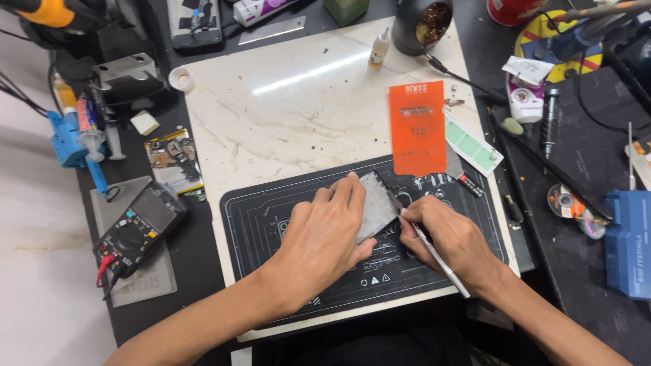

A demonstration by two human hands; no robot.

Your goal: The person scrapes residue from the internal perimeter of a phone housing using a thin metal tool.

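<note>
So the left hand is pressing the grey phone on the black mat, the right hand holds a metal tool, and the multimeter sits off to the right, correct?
Not quite: in the head view the multimeter sits to the left of the black mat, not the right.

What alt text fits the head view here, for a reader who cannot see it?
On a black work mat, the left hand holds down a grey flat panel while the right hand works a thin metal tool at its edge. An orange card lies above them and a multimeter sits to the left.
</note>
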